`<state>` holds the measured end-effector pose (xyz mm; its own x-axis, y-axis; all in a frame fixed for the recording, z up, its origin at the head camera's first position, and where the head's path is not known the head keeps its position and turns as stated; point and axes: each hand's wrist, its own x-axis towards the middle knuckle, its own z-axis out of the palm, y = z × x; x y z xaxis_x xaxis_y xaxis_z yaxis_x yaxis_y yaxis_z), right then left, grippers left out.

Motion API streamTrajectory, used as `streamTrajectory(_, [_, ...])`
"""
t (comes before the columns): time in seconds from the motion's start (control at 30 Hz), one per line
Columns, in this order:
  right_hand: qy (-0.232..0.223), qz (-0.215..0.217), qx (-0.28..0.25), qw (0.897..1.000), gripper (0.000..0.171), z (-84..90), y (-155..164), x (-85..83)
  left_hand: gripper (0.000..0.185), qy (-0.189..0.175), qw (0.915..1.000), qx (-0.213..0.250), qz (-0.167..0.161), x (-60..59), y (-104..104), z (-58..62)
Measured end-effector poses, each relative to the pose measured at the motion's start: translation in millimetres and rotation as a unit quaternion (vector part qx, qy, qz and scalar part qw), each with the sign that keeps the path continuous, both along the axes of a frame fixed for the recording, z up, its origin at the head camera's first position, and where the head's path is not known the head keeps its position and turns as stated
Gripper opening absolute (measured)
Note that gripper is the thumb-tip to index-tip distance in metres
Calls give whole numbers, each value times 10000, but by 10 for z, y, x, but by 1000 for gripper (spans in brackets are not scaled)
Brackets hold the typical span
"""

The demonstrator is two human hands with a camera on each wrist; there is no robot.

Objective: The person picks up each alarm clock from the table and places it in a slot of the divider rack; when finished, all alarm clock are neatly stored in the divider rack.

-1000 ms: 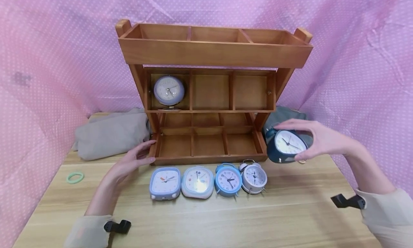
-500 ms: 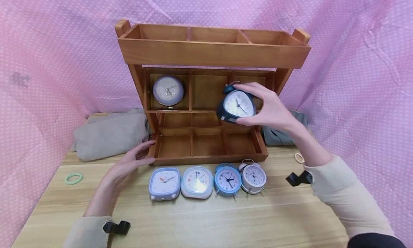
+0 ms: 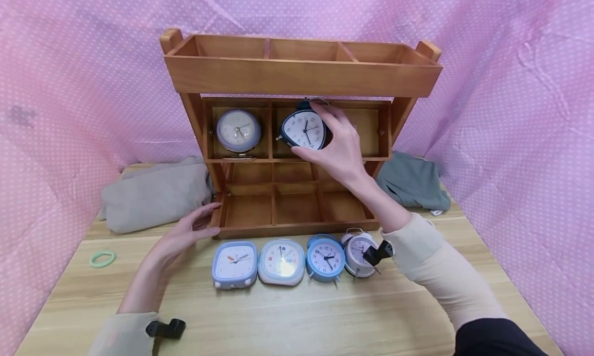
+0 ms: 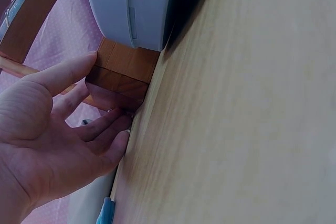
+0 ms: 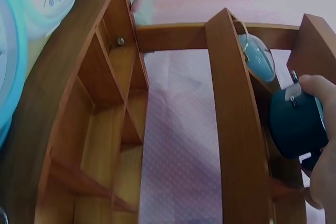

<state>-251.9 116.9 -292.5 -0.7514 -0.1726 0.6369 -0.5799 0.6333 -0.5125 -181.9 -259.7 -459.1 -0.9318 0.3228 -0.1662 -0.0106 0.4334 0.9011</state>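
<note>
**Six clocks, one in the hand**

The right hand [image 3: 337,149] grips a dark blue alarm clock [image 3: 303,129], fingers curled over its top and thumb under it, holding it tilted at the mouth of the middle compartment of the wooden shelf's [image 3: 301,78] middle tier. In the left compartment of that tier stands one lilac round clock [image 3: 238,130].

The left hand [image 3: 183,235] lies relaxed with fingers straight, fingertips touching the shelf's lower left front corner (the left wrist view shows them against the wood).

On the table [image 3: 297,315], four clocks sit in a row just before the shelf: a blue square clock [image 3: 234,264], a pale square clock [image 3: 281,261], a blue twin-bell clock [image 3: 326,257] and a silver twin-bell clock [image 3: 356,249], partly hidden by the right sleeve.

Two folded cloths flank the shelf: a beige cloth [image 3: 153,196] left, a grey cloth [image 3: 413,181] right. One green ring [image 3: 102,258] lies far left.
</note>
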Motion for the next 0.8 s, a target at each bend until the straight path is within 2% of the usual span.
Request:
streamTrajectory(0.43, [544,-595,-373,9961,83,-181,-260,-66,77,32,10000,64,-36,1,9,0])
streamTrajectory(0.8, [955,-864,-318,9912,84,-302,-319,-141,77,45,9999,97,-39,-4,3,-7])
